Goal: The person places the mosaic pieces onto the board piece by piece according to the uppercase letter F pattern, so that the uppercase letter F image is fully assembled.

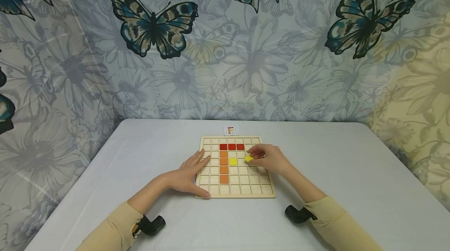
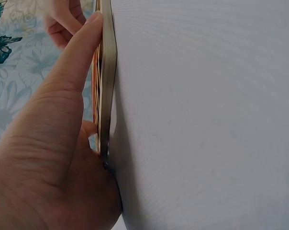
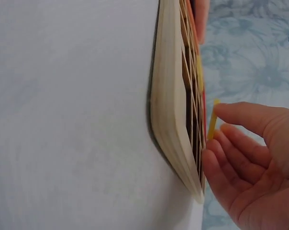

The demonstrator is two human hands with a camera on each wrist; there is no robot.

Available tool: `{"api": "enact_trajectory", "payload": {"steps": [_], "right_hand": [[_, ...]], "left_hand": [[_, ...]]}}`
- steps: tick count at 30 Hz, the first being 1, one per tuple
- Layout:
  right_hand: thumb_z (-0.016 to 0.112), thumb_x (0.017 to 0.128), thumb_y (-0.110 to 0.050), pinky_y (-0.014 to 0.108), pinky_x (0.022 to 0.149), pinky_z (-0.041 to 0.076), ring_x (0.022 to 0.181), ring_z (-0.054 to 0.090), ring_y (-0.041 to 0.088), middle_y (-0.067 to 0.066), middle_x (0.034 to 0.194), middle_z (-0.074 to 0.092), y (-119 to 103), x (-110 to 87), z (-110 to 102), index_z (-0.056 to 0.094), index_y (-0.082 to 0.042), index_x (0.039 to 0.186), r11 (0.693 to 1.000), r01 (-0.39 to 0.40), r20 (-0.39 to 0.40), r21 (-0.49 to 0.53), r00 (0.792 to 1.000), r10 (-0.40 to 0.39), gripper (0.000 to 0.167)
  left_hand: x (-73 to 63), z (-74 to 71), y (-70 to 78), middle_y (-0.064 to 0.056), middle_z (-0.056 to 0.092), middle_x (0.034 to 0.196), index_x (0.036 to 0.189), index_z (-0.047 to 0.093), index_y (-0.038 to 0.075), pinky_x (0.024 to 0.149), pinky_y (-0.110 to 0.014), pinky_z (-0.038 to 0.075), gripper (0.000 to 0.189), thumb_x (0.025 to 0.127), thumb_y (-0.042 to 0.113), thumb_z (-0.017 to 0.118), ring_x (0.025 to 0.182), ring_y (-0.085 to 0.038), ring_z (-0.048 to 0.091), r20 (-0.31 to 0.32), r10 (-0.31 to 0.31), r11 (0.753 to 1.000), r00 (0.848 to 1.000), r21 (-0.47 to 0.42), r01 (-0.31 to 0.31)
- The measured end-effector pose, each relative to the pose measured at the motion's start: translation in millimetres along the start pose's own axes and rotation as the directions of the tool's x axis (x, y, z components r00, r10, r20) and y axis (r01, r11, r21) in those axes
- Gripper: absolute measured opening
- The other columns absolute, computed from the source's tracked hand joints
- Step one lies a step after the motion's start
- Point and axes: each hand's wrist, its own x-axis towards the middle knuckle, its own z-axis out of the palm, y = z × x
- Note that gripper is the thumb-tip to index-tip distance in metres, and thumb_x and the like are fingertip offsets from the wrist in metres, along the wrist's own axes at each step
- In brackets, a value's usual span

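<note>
A wooden grid board lies flat on the table. Three red tiles form a row near its far side, and several orange tiles run down a column from the leftmost red one. One yellow tile sits in a cell right of that column. My left hand rests on the board's left edge with fingers spread, its thumb at the near corner. Over the board's right part, my right hand pinches another yellow tile between thumb and fingers, held slightly off the grid.
A small printed card with a coloured grid pattern lies just beyond the board. White cloth covers the table. Behind it hangs a flowered, butterfly-printed backdrop. Black wrist devices are worn at both sleeves.
</note>
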Motion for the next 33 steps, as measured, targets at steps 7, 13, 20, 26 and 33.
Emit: {"api": "enact_trajectory", "payload": {"steps": [7, 13, 20, 26, 33], "right_hand": [[0.080, 0.079, -0.006, 0.029, 0.075, 0.050, 0.080, 0.059, 0.013, 0.000, 0.087, 0.066, -6, 4.0, 8, 0.071, -0.006, 0.099, 0.998, 0.054, 0.029, -0.027, 0.998, -0.053, 0.023], [0.078, 0.080, -0.003, 0.032, 0.076, 0.052, 0.082, 0.058, 0.015, 0.002, 0.091, 0.067, -8, 3.4, 11, 0.071, -0.004, 0.101, 0.991, 0.130, 0.047, -0.043, 0.991, -0.128, 0.022], [0.074, 0.082, 0.000, 0.034, 0.080, 0.053, 0.090, 0.063, 0.020, 0.004, 0.101, 0.070, -8, 4.5, 13, 0.072, -0.006, 0.104, 0.986, 0.163, 0.051, -0.039, 0.986, -0.161, 0.023], [0.072, 0.084, 0.000, 0.033, 0.079, 0.052, 0.088, 0.062, 0.017, 0.003, 0.100, 0.070, -7, 4.1, 14, 0.073, -0.007, 0.105, 0.987, 0.156, 0.054, -0.035, 0.987, -0.154, 0.022], [0.068, 0.092, -0.015, 0.036, 0.082, 0.054, 0.095, 0.065, 0.021, 0.004, 0.107, 0.071, -5, -1.0, 5, 0.072, -0.008, 0.110, 0.995, 0.096, -0.091, -0.008, 0.991, -0.096, 0.019]], "left_hand": [[1.0, 0.8, -1.7, -0.016, -0.009, 0.162, 0.158, 0.010, 0.010, 0.114, -0.059, 0.004, 0.117, 0.075, 0.056, 0.078, 0.148, -0.031, -0.011, -0.005, 0.004, 1.000, 1.000, 0.002, -0.004], [0.6, 1.2, -2.6, -0.015, -0.009, 0.162, 0.158, 0.010, 0.011, 0.113, -0.059, 0.004, 0.117, 0.075, 0.056, 0.078, 0.148, -0.031, -0.011, -0.003, 0.008, 1.000, 1.000, 0.002, -0.008], [-0.5, 0.5, -2.1, -0.016, -0.009, 0.162, 0.158, 0.010, 0.010, 0.113, -0.059, 0.004, 0.116, 0.075, 0.056, 0.078, 0.148, -0.031, -0.011, -0.004, 0.006, 1.000, 1.000, -0.006, -0.006], [-0.4, 1.1, -2.7, -0.016, -0.009, 0.162, 0.158, 0.010, 0.010, 0.113, -0.060, 0.005, 0.116, 0.075, 0.055, 0.078, 0.148, -0.031, -0.011, -0.006, 0.005, 1.000, 1.000, -0.009, -0.005], [1.4, -1.9, -4.9, -0.016, 0.001, 0.162, 0.157, 0.020, 0.010, 0.113, -0.059, 0.007, 0.107, 0.078, 0.057, 0.075, 0.148, -0.034, -0.004, -0.045, 0.004, 1.000, 0.999, -0.003, -0.004]]}}
